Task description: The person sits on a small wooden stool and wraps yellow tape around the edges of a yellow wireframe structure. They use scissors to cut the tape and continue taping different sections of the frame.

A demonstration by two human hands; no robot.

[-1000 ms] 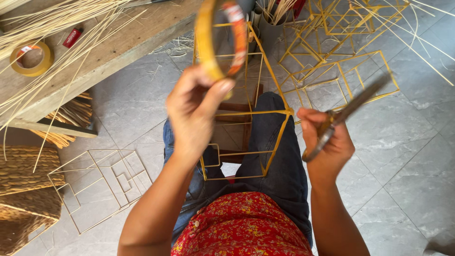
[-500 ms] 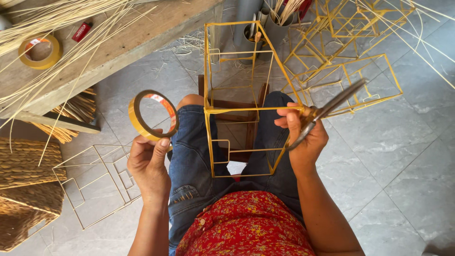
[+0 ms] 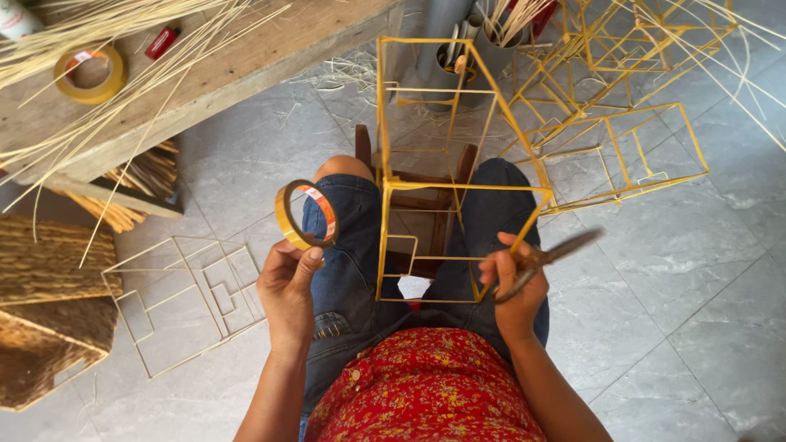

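- Left hand [image 3: 288, 288]: grip pinched on the lower rim of a yellow tape roll [image 3: 306, 215], held upright over the left knee, its open centre facing the camera.
- Right hand [image 3: 512, 282]: grip pressed together around the handles of dark scissors [image 3: 547, 259], blades pointing up and to the right; the fingers also touch the near lower corner of the yellow wire frame [image 3: 458, 176].
- Yellow wire frame: a box-shaped skeleton standing between the knees, above a wooden stool [image 3: 417, 184].
- Floor [image 3: 655, 286], grey tiles: a flat bare wire frame [image 3: 184, 299] lies left of the left leg; more yellow frames [image 3: 622, 106] are heaped at upper right.
- Surface [image 3: 246, 57], wooden, upper left: a second tape roll [image 3: 90, 72] lies near its far edge among pale reed strips [image 3: 123, 33].
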